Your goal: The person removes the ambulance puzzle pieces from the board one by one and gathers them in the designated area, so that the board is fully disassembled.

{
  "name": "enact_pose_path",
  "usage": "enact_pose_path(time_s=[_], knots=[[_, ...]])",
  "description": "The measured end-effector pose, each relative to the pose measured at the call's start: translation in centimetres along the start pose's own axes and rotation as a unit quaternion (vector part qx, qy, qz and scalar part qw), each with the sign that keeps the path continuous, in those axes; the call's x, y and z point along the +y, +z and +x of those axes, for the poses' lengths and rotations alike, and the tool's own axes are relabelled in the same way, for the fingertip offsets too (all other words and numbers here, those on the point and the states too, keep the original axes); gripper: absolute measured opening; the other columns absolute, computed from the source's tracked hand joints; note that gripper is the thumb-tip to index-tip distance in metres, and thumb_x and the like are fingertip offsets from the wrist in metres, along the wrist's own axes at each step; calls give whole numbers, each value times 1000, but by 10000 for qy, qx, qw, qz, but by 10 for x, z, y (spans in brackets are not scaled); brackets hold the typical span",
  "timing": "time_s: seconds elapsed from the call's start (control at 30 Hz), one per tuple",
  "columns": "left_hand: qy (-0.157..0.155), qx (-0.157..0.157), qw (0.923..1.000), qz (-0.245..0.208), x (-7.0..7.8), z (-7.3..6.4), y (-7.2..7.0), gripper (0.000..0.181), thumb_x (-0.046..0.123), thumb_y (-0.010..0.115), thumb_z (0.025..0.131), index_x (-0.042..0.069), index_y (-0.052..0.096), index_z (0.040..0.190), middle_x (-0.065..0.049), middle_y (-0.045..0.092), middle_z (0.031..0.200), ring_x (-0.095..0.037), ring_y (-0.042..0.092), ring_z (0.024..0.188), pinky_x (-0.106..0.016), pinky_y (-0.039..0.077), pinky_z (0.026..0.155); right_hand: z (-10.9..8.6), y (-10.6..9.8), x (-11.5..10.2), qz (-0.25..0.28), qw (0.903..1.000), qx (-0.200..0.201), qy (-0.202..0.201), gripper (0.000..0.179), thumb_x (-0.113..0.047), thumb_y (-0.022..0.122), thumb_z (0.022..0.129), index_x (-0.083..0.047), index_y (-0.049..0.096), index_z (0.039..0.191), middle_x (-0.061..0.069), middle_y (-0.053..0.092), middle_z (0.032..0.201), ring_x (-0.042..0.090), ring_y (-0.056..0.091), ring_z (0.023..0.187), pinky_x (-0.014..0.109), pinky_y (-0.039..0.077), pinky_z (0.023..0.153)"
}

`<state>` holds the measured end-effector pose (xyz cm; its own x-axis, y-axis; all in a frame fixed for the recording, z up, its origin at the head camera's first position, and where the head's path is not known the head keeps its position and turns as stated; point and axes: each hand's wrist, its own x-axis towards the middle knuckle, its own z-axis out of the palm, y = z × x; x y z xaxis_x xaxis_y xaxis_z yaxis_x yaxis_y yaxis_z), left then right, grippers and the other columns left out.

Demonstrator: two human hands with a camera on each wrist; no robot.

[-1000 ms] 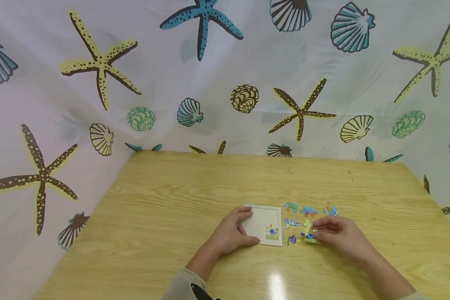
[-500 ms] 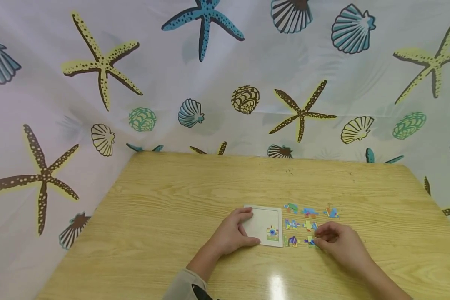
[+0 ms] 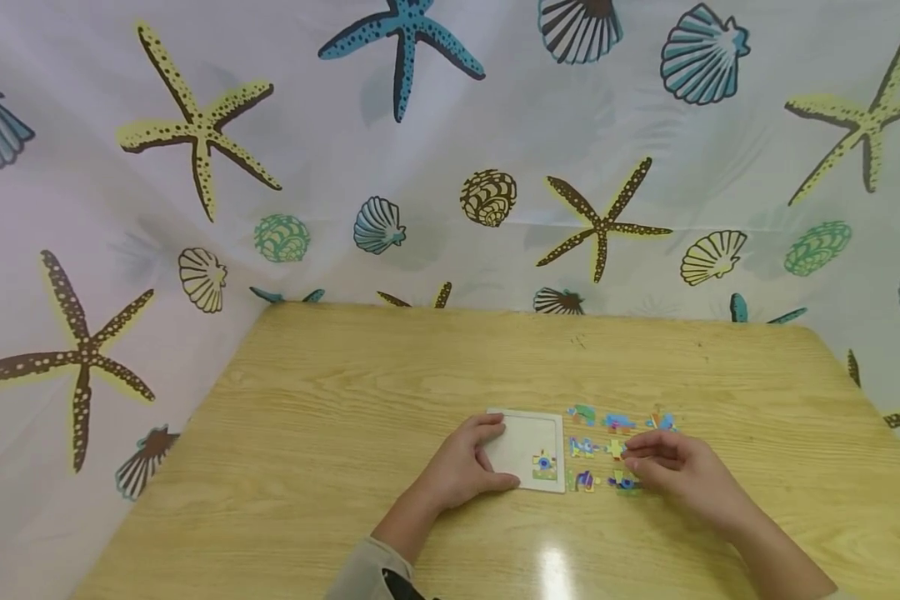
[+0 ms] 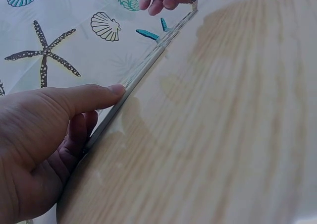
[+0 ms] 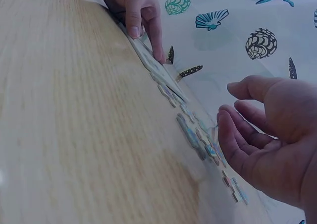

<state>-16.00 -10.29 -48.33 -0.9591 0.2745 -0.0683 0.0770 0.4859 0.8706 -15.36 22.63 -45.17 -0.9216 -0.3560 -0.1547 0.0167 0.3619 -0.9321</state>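
Note:
My left hand (image 3: 461,467) holds a square white puzzle tray (image 3: 521,433) by its left side, thumb at the near edge and fingers at the far edge. In the left wrist view the thumb lies against the tray's rim. One flower puzzle piece (image 3: 544,464) sits in the tray's near right corner. My right hand (image 3: 678,471) hovers over the right end of the loose pieces, fingers loosely bent. The right wrist view shows a gap between its thumb and fingers, with nothing held. Beneath its fingertips lie a yellow piece (image 3: 616,450) and a blue-and-green piece (image 3: 624,481).
More loose jigsaw pieces lie in rows right of the tray: a green one (image 3: 582,414), a blue one (image 3: 618,422) and several others. Everything rests on a wooden table (image 3: 345,392). A white cloth (image 3: 435,150) with starfish and shells hangs behind and at the sides.
The right hand drew back to the right from the near right piece, then came left again and slightly farther away. That piece now lies slightly right of where it was. The left hand stays put.

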Motion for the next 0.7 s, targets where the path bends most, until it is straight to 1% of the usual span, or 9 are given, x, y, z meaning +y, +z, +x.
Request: enact_pose_path(time_s=[0.1,0.17,0.23,0.3,0.5,0.6,0.7], knots=[[28,5,9999,-118,-1,-2,0,80,16,89,74,-2,52,142,-5,42,155,-10,58,68,-19,48,65,4,2,-4,236,9989,-376,-148,53,-26,65,98,9,50,134,26,60,131,14,68,110,27,57,87],[48,-8,9998,-168,-3,-3,1,80,15,89,74,-3,52,142,-5,42,154,-9,57,67,-19,48,66,8,5,-6,298,9981,-499,-198,54,-25,66,97,10,49,135,27,59,132,11,68,108,26,57,88],[82,-22,9998,-198,-3,-3,2,79,15,89,74,-3,52,141,-5,43,154,-9,57,67,-19,48,66,12,11,-8,240,9978,-564,-255,55,-24,67,96,9,49,136,27,60,130,11,68,107,26,57,87],[77,-19,9998,-166,-3,-2,2,79,15,89,74,-3,52,141,-5,43,154,-8,58,67,-18,48,67,16,17,-10,185,9974,-615,-312,54,-23,68,96,8,50,135,27,61,129,13,68,107,26,57,87],[46,41,10000,-56,-2,0,-1,79,16,90,74,0,53,142,-2,43,154,-8,58,67,-19,48,68,31,34,-19,-123,9958,-662,-624,48,-17,71,93,6,54,132,25,63,128,30,66,110,24,56,85],[55,44,10000,-68,-2,0,-2,79,16,89,74,-1,53,141,-3,43,154,-8,58,67,-19,48,67,38,40,-22,-186,9944,-730,-746,49,-14,71,93,6,53,134,26,63,127,31,66,108,24,57,83],[86,16,9999,-112,-2,0,-2,78,16,89,74,-2,52,141,-4,43,154,-8,58,67,-19,48,65,40,46,-25,-153,9937,-839,-728,51,-11,71,92,7,51,136,28,61,128,29,66,103,25,57,79]])
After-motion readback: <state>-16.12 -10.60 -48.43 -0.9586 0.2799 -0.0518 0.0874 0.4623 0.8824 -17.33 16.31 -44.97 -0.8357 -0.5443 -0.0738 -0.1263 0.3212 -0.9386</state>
